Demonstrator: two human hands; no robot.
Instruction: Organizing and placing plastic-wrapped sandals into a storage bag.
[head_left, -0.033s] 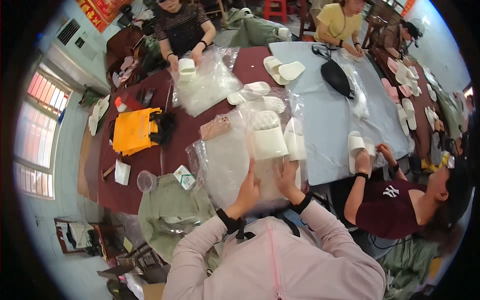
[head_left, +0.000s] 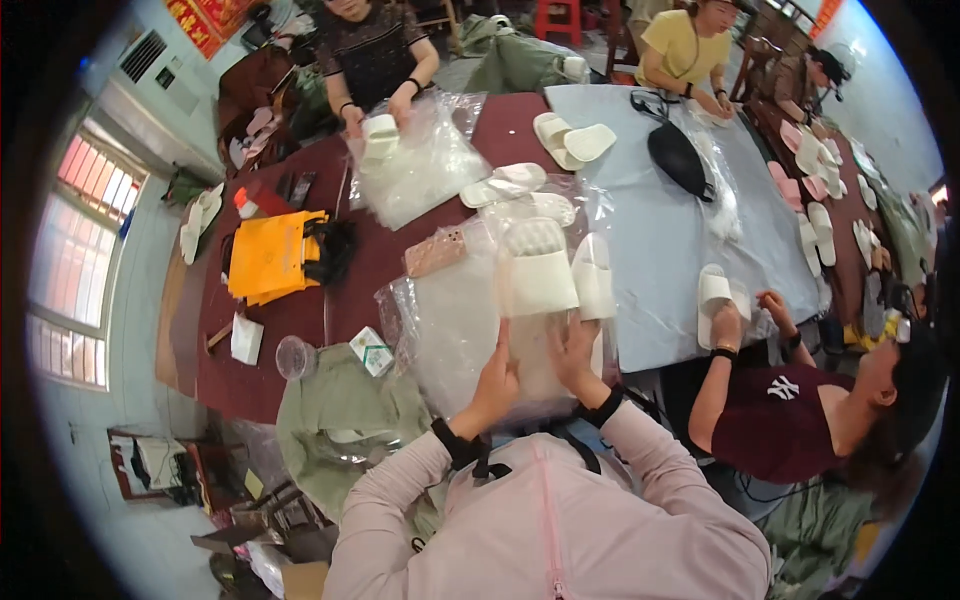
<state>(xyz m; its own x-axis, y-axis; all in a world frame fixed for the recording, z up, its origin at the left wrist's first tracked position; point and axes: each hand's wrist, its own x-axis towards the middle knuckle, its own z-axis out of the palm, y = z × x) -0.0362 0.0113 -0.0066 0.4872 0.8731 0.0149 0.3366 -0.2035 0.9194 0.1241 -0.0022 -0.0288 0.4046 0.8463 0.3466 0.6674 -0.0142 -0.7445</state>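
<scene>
A white slipper with a wide band and bumpy sole lies in front of me, over sheets of clear plastic. Both hands are at its near end. My left hand closes at the left corner, its index finger stretched along the edge. On the other side, my right hand closes at the right corner, with some fingertips hidden under it. Just right of it sits a second white slipper, partly covered by plastic. Beyond are more white slippers and a phone in a pinkish case.
To the left are yellow bags, a small white box and a clear cup. A black cap-like item lies on the grey cloth. A co-worker's hand touches slippers at right; another co-worker handles a bagged slipper across the table.
The view has shifted slightly, so the table's things sit a little further right. The slipper at my hands looks slightly turned; my hands hardly differ.
</scene>
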